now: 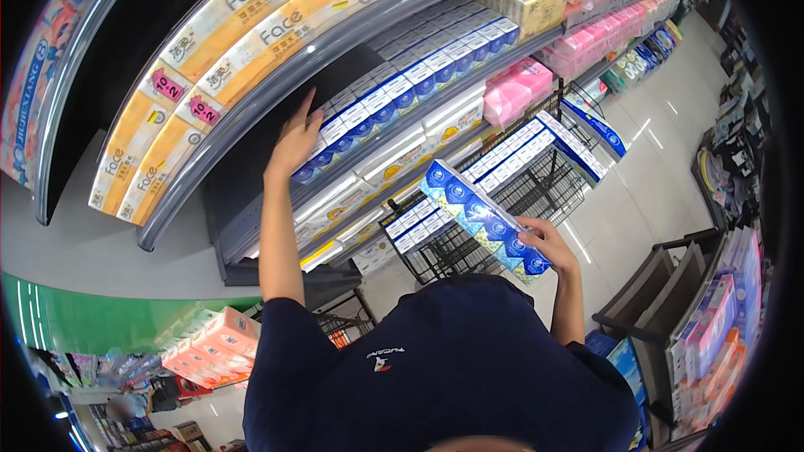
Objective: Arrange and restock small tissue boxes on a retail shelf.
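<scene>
My right hand (548,243) grips one end of a long blue and white pack of pocket tissues (480,216). That pack slants over a black wire shopping cart (433,257). More of the same packs (502,157) lie in the cart. On the shelf to the left, my left hand (295,141) is at the near end of a row of matching tissue packs (402,91). Its fingers are spread and grip nothing; whether they touch the end pack is hard to tell.
Orange-and-white facial tissue packs (251,31) fill the shelf above, behind a curved metal edge (232,154). Lower down are white packs (389,169) and a pink pack (518,91). A dark display rack (659,282) stands right. Another person (129,405) is behind, lower left.
</scene>
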{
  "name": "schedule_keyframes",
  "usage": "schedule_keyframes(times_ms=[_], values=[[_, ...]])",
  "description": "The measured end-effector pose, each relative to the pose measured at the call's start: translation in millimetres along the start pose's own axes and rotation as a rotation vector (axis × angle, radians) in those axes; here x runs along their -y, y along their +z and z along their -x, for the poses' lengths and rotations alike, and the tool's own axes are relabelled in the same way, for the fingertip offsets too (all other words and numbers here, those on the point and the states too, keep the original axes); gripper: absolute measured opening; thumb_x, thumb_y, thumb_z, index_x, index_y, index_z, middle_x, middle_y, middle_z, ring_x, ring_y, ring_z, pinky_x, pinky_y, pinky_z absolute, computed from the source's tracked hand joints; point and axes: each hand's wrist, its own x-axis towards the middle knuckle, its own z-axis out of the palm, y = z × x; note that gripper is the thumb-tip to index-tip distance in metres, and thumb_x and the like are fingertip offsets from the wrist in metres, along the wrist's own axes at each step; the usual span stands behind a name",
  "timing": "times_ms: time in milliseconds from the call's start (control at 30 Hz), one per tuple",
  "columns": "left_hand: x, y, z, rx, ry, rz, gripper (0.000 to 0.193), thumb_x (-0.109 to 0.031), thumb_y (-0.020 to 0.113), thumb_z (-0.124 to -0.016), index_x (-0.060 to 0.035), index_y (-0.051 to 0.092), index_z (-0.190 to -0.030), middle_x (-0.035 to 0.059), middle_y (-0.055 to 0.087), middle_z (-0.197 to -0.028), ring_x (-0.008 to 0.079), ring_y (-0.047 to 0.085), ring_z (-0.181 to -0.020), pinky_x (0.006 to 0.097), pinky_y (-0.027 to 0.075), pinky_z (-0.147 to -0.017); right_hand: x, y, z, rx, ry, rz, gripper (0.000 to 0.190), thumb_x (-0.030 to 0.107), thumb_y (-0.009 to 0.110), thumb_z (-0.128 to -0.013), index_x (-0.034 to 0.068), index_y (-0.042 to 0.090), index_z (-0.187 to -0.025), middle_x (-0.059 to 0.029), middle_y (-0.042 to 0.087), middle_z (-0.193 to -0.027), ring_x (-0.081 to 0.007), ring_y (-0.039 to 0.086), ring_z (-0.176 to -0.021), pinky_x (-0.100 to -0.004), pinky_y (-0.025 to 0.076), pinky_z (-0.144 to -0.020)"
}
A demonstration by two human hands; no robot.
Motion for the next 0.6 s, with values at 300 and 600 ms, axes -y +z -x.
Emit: schedule_keyframes(times_ms=[300,600], values=[[-142,68,173,0.256,0.631,-0.223,0.100,-0.054,0.086,-0.080,-0.0265,0.044,-0.166,0.0050,0.054,-0.161,0.0311,0.046,-0.152,0.0559,0.030,-0.129,72,52,-25,0.341,-0.172,0.336,0.059,0.019,0.089,-0.089,-0.005,0.069,-0.138,-0.0144,0.079,-0.119,-0.0151,0.070,-0.107,-0.0324,0.056,-0.096],[-116,12,214,0.233,0.364,-0.231,0.062,-0.037,0.090,-0.079,-0.0190,0.070,-0.135,0.0089,0.061,-0.123,0.0329,0.059,-0.117,0.0492,0.048,-0.101,128,120,-44,0.641,-0.211,0.565,0.067,0.041,0.076,-0.100,-0.001,0.062,-0.149,-0.0201,0.078,-0.126,-0.0273,0.077,-0.111,-0.0355,0.057,-0.101]])
